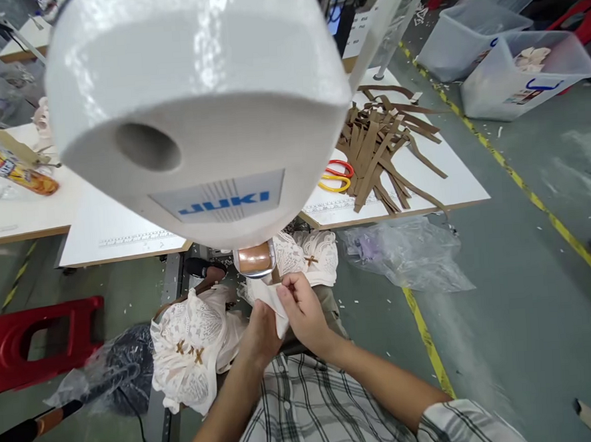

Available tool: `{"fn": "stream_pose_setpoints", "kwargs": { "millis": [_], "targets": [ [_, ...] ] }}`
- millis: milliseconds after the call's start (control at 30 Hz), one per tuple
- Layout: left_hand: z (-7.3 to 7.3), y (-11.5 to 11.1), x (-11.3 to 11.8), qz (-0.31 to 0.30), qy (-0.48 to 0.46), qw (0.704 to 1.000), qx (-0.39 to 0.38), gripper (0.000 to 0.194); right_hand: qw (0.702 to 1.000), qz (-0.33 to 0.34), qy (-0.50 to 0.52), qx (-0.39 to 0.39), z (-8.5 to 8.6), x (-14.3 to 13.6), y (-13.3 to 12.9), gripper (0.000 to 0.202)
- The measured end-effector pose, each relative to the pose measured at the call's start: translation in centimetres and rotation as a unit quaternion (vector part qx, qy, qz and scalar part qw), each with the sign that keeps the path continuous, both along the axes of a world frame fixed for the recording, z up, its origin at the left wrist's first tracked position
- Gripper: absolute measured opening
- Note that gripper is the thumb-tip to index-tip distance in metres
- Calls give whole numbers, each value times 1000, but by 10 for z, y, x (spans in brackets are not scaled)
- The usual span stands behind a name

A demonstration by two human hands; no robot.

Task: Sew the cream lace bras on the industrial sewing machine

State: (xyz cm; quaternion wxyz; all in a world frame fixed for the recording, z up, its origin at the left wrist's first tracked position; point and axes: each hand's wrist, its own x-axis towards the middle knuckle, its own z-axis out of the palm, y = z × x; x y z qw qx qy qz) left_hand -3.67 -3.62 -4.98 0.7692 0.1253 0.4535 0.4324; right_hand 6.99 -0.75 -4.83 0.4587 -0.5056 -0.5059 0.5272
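In the head view, my left hand (263,331) and my right hand (307,312) are close together below the sewing machine (201,73). Both are closed on the pale edge of a white lace bra (273,296), pinching it between thumbs and fingers. Its lace cup with a small brown bow (310,260) lies just beyond my right hand. The bra's far part passes under the machine head, where the needle area is hidden. To the left of my left hand hangs a pile of similar lace bras (190,344) with brown bows.
Brown strips (378,142) and scissors with red and yellow handles (336,176) lie on the white table (453,175) at right. A plastic bag (407,251) hangs below. Clear bins (523,94) stand on the floor. A red stool (37,343) is at left.
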Motion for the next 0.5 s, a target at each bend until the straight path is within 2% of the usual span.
{"fn": "stream_pose_setpoints", "kwargs": {
  "millis": [67,167,267,333,367,433,500],
  "targets": [
    [6,0,11,59,30,998,19,58,999,-19,-15,41,-4,-5,-6,18],
    [13,-2,19,137,123,980,71,43,996,-27,-23,78,-10,-9,-11,14],
    [18,-3,10,143,237,953,119,34,999,21,-7,48,-10,-3,-11,15],
    [22,-1,-4,89,313,935,145,31,997,46,-30,59,-4,9,-6,13],
    [25,1,-12,39,342,926,158,31,993,50,-56,92,0,16,-2,12],
    [32,4,-28,-65,370,909,178,37,972,81,-117,186,10,31,8,24],
    [40,6,-39,-141,350,906,191,38,936,192,-166,244,19,42,18,31]
  ]
}}
